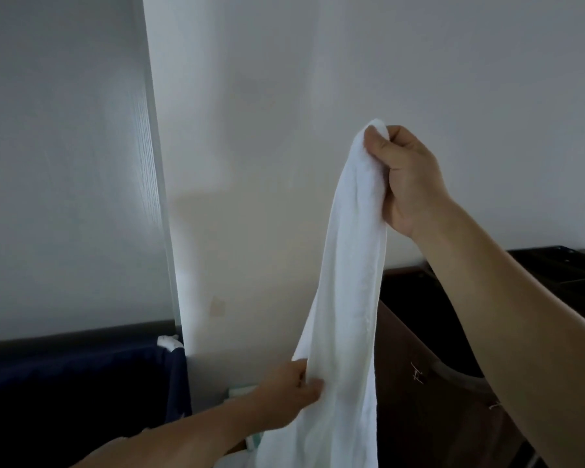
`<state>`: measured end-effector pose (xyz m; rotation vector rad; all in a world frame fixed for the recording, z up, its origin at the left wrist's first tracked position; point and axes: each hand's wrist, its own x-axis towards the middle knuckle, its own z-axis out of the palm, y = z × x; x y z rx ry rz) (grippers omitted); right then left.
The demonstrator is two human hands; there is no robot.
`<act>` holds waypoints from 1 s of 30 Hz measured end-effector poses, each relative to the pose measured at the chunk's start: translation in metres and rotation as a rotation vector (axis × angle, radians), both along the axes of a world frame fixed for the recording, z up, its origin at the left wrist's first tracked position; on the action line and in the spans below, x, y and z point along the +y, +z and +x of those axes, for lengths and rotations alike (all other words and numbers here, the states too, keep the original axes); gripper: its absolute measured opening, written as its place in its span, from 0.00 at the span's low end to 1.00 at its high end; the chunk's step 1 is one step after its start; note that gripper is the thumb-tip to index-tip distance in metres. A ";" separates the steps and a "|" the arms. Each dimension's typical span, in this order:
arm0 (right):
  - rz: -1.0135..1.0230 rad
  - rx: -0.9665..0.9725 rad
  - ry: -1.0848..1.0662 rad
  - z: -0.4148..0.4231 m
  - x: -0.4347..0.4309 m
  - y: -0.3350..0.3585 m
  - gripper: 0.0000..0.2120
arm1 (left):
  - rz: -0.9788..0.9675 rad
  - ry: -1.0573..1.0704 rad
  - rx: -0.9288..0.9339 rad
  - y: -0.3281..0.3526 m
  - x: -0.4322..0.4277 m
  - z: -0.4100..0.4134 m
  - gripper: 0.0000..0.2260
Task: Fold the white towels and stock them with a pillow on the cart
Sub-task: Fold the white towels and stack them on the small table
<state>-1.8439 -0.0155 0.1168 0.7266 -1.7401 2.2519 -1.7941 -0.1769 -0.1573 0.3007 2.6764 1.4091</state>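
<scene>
Off-white painted wall [352,62] fills most of the view, and against it on the left stands a tall pale grey wood-grain panel [65,163]. In front of the wall hangs the long white terry towel [348,282], bunched lengthwise into a loose rope that runs from upper centre down past the bottom edge of the picture. Low on the left sits a dark navy fabric bin [65,383] with a dark rounded bar along its top; its inside is in deep shadow, so what it holds cannot be made out. On the right, behind the towel and the forearm, is a dark brown wooden cabinet [419,383]. On top of it at the far right lies a shallow black tray [561,265] whose contents are too dark to tell. The right hand [409,177] is raised high, fingers curled and thumb pressed in, pinching the top end of the towel so the cloth hangs from it. The left hand [287,390] is lower and nearer the camera, its thumb and fingers closed on the towel's left edge partway down. A small white scrap of cloth [168,341] shows at the bin's upper right corner, beside the foot of the grey panel. Between the bin and the towel, a small pale green and white object [238,392] peeps out behind the left hand, too hidden to identify.
</scene>
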 end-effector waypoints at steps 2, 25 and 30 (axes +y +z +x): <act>-0.021 0.039 -0.067 -0.001 0.006 0.004 0.08 | 0.045 0.048 -0.097 -0.012 -0.007 -0.002 0.08; 0.555 -0.208 0.385 -0.013 0.015 -0.110 0.04 | 0.220 -0.067 0.137 0.157 -0.022 -0.035 0.05; 0.892 -0.158 0.302 -0.004 0.005 -0.136 0.08 | 0.007 -0.086 0.063 0.124 -0.036 -0.015 0.09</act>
